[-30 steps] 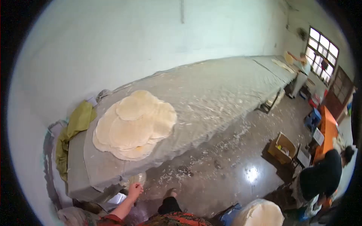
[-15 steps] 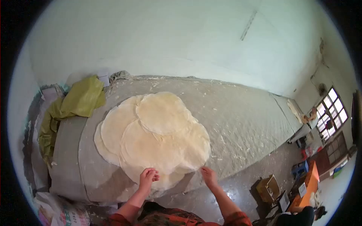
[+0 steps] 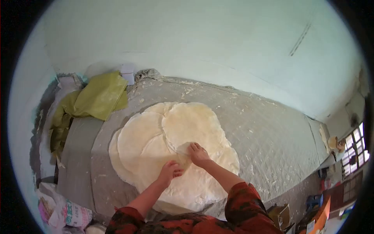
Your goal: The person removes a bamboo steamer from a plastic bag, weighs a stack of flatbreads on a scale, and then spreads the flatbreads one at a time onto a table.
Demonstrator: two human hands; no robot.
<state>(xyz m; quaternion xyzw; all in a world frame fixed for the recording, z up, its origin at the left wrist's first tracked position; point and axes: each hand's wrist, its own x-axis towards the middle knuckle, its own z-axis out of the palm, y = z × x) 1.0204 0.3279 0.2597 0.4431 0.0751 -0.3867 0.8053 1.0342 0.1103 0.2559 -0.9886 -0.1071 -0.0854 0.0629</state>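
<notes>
Thin, round, pale sheets like flatbreads overlap in a wide pile (image 3: 144, 167) on the grey cloth. The uppermost sheet (image 3: 193, 121) lies on the pile's far side. Its near edge is raised a little where my right hand (image 3: 198, 154) closes its fingers on it. My left hand (image 3: 170, 172) hovers over the pile to the left and nearer to me, its fingers loosely bent and apart with nothing visible in them. A darker, shadowed patch of the pile lies between the two hands.
Grey cloth (image 3: 269, 136) covers the broad surface, scattered with pale scraps. A yellow-green woven sack (image 3: 99, 95) lies at the back left, beside a white box (image 3: 127, 74). A printed plastic bag (image 3: 76, 214) is at the lower left; a cardboard box (image 3: 281, 214) stands lower right.
Both hands have moved from the pile's near edge up over it, the right one reaching the top sheet's edge. The view has shifted, so the pile appears further right.
</notes>
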